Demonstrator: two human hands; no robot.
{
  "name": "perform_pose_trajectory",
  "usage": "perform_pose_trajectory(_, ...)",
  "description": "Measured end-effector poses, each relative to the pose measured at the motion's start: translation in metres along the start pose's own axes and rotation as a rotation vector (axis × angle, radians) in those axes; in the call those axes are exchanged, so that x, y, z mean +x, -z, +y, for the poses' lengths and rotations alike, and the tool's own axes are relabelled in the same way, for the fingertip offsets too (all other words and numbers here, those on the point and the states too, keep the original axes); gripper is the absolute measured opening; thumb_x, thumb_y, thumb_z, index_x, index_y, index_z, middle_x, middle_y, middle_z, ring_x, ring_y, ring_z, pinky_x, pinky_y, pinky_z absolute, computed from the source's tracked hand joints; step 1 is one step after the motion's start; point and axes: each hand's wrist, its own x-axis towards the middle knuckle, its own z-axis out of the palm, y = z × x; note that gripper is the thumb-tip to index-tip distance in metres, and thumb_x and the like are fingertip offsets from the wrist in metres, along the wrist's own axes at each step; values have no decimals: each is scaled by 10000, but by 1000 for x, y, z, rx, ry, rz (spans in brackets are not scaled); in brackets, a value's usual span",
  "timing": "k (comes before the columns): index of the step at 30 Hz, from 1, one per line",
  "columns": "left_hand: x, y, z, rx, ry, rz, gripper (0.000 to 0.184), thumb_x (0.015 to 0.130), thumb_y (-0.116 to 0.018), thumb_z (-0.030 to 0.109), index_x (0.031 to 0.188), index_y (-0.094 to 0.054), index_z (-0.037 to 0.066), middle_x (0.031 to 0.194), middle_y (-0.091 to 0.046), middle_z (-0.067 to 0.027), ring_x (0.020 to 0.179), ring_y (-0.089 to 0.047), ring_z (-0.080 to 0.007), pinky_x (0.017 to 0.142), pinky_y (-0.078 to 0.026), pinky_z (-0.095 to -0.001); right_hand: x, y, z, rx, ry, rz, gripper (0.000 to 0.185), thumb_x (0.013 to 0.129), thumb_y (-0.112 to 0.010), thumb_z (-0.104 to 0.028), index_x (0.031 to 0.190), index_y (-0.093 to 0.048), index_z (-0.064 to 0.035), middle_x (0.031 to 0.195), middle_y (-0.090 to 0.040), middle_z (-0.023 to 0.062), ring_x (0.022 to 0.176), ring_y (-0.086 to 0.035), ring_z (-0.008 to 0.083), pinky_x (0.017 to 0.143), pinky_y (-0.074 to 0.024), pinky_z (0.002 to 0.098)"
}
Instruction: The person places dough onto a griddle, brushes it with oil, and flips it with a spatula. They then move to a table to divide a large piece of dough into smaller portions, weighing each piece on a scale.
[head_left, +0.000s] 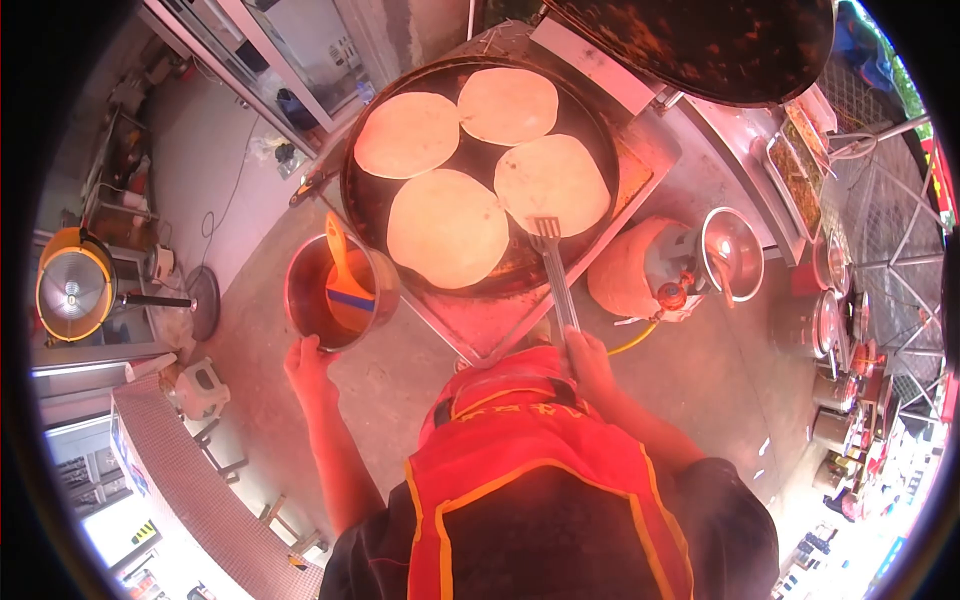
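Note:
In the head view, several pale round flatbreads lie in a wide dark griddle pan (482,168). My right hand (588,360) is closed round the handle of a slotted metal spatula (556,280). Its slotted end rests on the lower edge of the right-hand flatbread (552,185). Beside that lies the front-left flatbread (447,228). My left hand (308,362) grips the rim or handle of a metal pot (305,290), held off the pan's lower left. An orange-handled brush (340,255) leans inside the pot; its bristles are partly hidden.
A dark round lid (700,45) stands raised behind the pan. To the right are a gas cylinder (640,270) and a metal bowl (733,250). A yellow-rimmed lamp or fan (75,285) is at far left. Pots (815,325) line the right side.

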Motion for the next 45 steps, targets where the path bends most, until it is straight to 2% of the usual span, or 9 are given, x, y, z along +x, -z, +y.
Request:
perform_pose_trajectory(5, 8, -1, -8, 16, -82, 20, 143, 828, -577, 149, 861, -586, 10, 738, -517, -10, 675, -497, -100, 584, -458, -248, -62, 46, -38, -127, -7, -33, 252, 917, -506, -273, 828, -550, -41, 578, -461, 2, 425, -412, 72, 373, -313, 236)
perform_pose_trajectory(10, 20, -12, -8, 107, -100, -27, 165, 831, -570, 175, 884, -581, 19, 764, -514, -10, 682, -488, -106, 603, -440, -258, 9, 131, -94, -304, 499, 414, 321, 915, -511, -281, 1051, -565, 5, 625, -490, 21, 498, -463, 97, 462, -383, 255)
perform_pose_trajectory(14, 21, -40, -7, 86, -138, 29, 156, 817, -556, 177, 840, -570, 23, 745, -507, -10, 663, -474, -105, 592, -425, -254, 143, 211, -164, -702, 790, 916, 383, 876, -524, -273, 1105, -508, 33, 846, -598, 217, 820, -616, 343, 737, -471, 410)
perform_pose_trajectory(20, -7, -93, 28, 117, -64, 146, 128, 779, -547, 162, 781, -542, 35, 693, -493, -3, 601, -464, -96, 541, -428, -265, 293, 268, -276, -744, 621, 1089, 478, 804, -581, -225, 1120, -428, 99, 1011, -562, 316, 997, -543, 449, 880, -436, 471)
perform_pose_trajectory(31, -23, -126, 23, 117, -52, 150, 147, 787, -554, 159, 810, -570, 15, 754, -572, -49, 639, -538, -126, 519, -429, -233, 354, 271, -315, -718, 715, 1168, 503, 787, -641, -221, 1155, -455, 66, 1147, -522, 259, 1074, -501, 410, 933, -402, 439)
perform_pose_trajectory(36, -24, -138, 41, 201, -88, -1, 198, 821, -539, 138, 903, -608, -28, 779, -590, -43, 645, -536, -111, 526, -441, -243, 253, 187, -234, -616, 833, 582, 404, 809, -601, -168, 1144, -511, 39, 1095, -571, 216, 1075, -523, 378, 945, -412, 392)
perform_pose_trajectory(40, -18, -144, 53, 385, -236, -178, 228, 862, -525, 141, 921, -608, -63, 748, -573, -32, 683, -483, -89, 585, -420, -272, 132, 27, -200, -647, 925, -359, 630, 825, -615, -249, 1343, -371, 13, 1367, -389, 222, 1309, -332, 335, 1056, -299, 380)
perform_pose_trajectory(42, -14, -147, 42, 402, -291, -122, 213, 853, -517, 132, 885, -601, -61, 673, -551, -41, 676, -472, -71, 578, -419, -278, 106, -36, -199, -708, 1131, -491, 700, 820, -626, -278, 1382, -318, 1, 1417, -318, 208, 1344, -260, 330, 1086, -241, 398)
perform_pose_trajectory(45, -11, -145, 45, 304, -186, -264, 215, 844, -510, 130, 896, -625, -44, 620, -587, -87, 611, -579, -112, 538, -449, -310, 98, -112, -185, -730, 1067, -438, 542, 859, -591, -229, 1337, -408, -51, 1361, -402, 177, 1301, -336, 321, 1084, -252, 387)
